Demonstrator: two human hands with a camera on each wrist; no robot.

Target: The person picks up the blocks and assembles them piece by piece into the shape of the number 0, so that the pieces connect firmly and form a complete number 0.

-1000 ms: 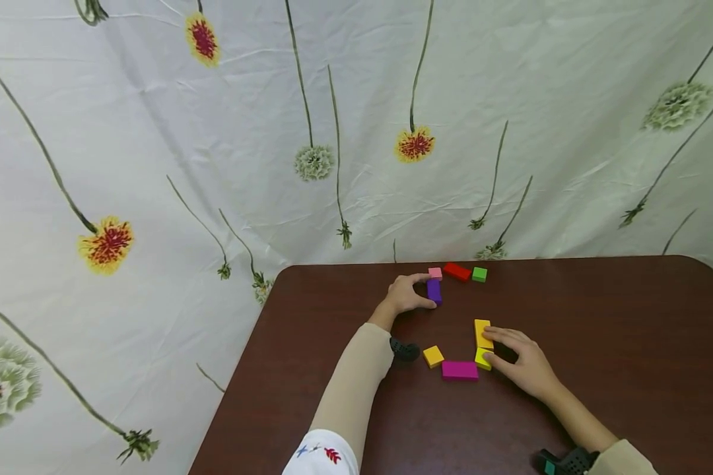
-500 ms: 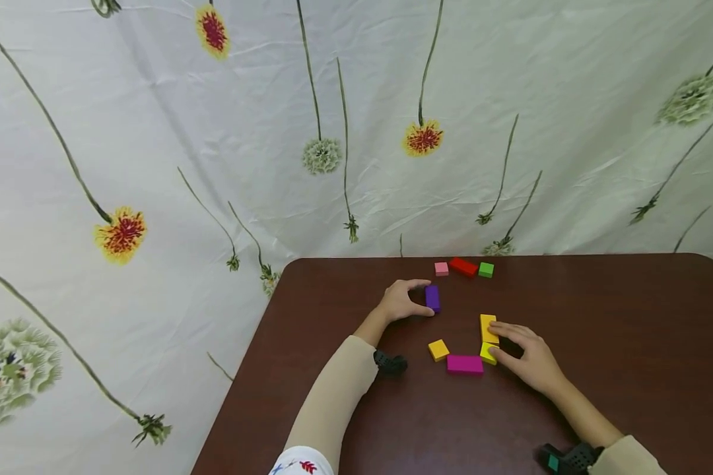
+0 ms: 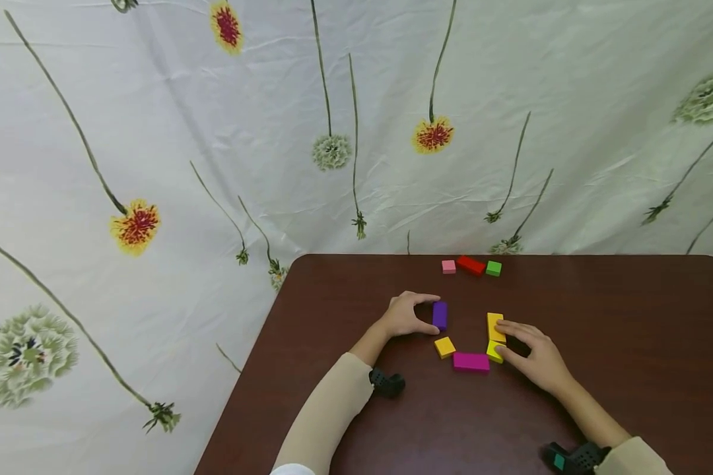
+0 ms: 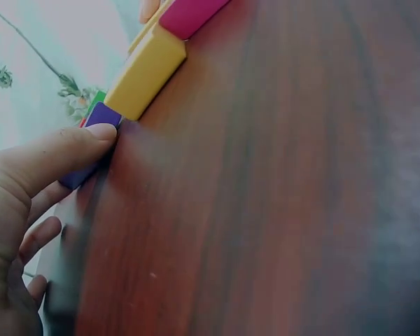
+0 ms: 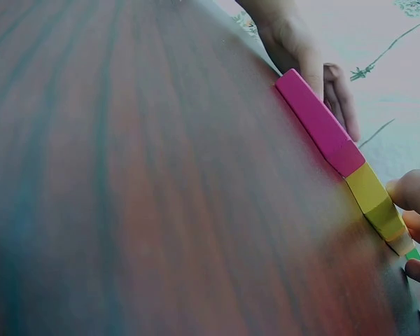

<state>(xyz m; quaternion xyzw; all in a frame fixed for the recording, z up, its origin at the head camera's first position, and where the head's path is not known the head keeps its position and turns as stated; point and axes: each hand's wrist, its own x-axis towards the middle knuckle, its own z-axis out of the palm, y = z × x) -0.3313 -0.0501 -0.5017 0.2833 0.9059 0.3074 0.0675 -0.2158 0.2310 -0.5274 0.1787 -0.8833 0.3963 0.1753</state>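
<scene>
My left hand [image 3: 403, 314] pinches a purple block [image 3: 440, 316] by its two ends, thumb near and index finger far. In the left wrist view the thumb lies against this purple block [image 4: 91, 168]. Just nearer than it sits a small orange-yellow block [image 3: 445, 348], whose corner is close to a long magenta block [image 3: 471, 362]. My right hand [image 3: 535, 356] rests its fingertips on the right side of a longer yellow block [image 3: 495, 326], and its thumb touches a small bright-yellow block [image 3: 495, 351]. The two yellow blocks stand end to end beside the magenta block's right end.
A pink block [image 3: 448, 267], a red block [image 3: 471, 265] and a green block [image 3: 494, 268] lie along the far edge of the brown table [image 3: 630, 343]. Behind hangs a white cloth [image 3: 261, 99] with printed flowers.
My left hand has brought the purple block away from the pink block, toward the near row of blocks. My right hand stays at the yellow blocks. The head view has shifted slightly.
</scene>
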